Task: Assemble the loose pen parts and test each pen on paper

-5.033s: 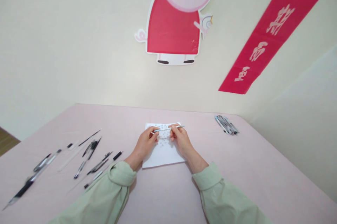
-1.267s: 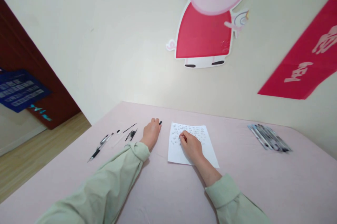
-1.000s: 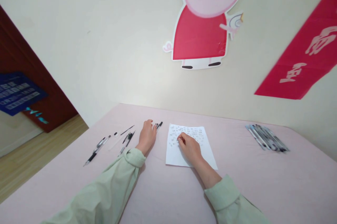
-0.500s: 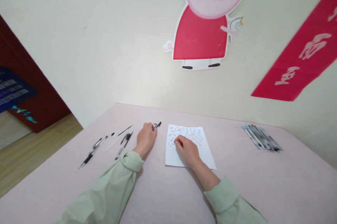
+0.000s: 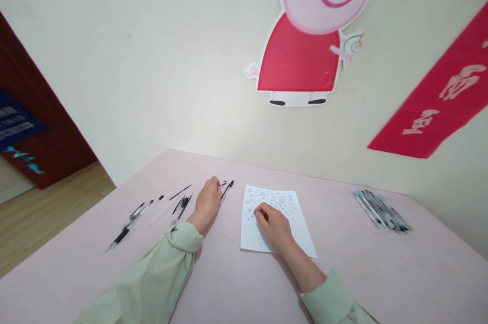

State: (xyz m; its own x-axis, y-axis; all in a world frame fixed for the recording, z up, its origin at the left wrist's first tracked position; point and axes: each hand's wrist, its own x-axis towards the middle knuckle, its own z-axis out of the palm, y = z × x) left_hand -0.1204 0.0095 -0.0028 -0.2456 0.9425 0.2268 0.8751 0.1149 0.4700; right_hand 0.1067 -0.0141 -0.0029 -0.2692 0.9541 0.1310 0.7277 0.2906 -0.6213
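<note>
My left hand is closed in a pinch near the far side of the table; a thin dark piece shows at its fingertips, too small to name. Just right of these fingers lies a black-capped pen, partly hidden by the hand. My right hand rests on a white sheet of paper covered with handwritten marks in its upper part. Its fingers are curled together, and whatever they may hold is hidden from view.
Left of my left arm lie a pen with a black grip, a black cap, a thin dark rod and dark pen parts. Several pens are bunched at the right. A wall borders the pink-covered table.
My left fingers have drawn back slightly from the black-capped pen, showing more of it, with a thin piece at the fingertips. The right hand stays on the paper. The view has shifted a little.
</note>
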